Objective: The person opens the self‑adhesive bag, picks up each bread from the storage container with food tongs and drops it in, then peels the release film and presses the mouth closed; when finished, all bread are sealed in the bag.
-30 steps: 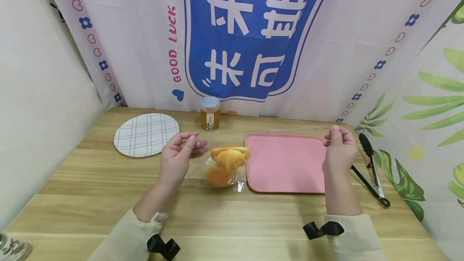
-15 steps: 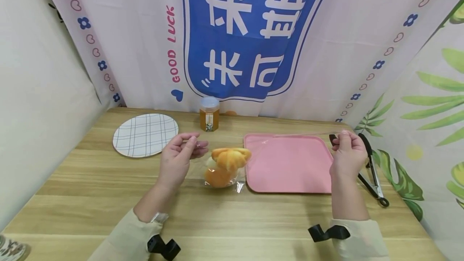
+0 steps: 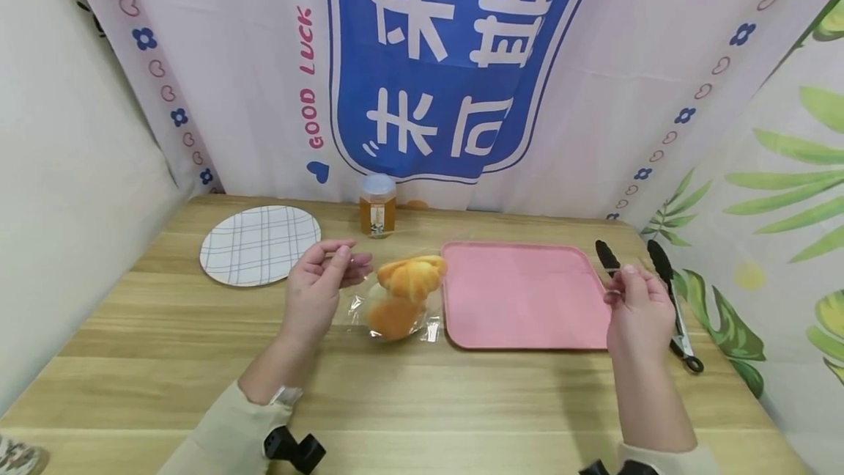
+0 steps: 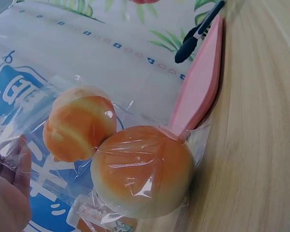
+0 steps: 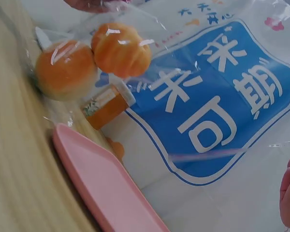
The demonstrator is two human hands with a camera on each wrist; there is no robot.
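A clear plastic bag (image 3: pixel 431 328) holds two breads, a round bun (image 3: pixel 393 319) below and a ridged, croissant-like roll (image 3: pixel 412 277) above. My left hand (image 3: pixel 315 288) pinches the bag's upper left edge and keeps it upright. To the right, beyond the pink tray's side, my right hand (image 3: pixel 638 314) pinches a thin clear strip (image 5: pixel 208 154), which the right wrist view shows stretching across the cloth. Whether the strip still joins the bag I cannot tell. In the left wrist view the bun (image 4: pixel 142 169) and the roll (image 4: pixel 81 126) show through the film.
A pink tray (image 3: pixel 524 295) lies right of the bag. Black-tipped tongs (image 3: pixel 682 328) lie partly behind my right hand. At the back stand a jar (image 3: pixel 378 207) with amber contents and, leftward, a checked oval plate (image 3: pixel 260 246). A printed cloth (image 3: pixel 250 94) hangs behind.
My right hand has moved right and toward me, drawing the strip along. The left hand stays almost in place with the bag. More of the tray and the tongs' tips now shows.
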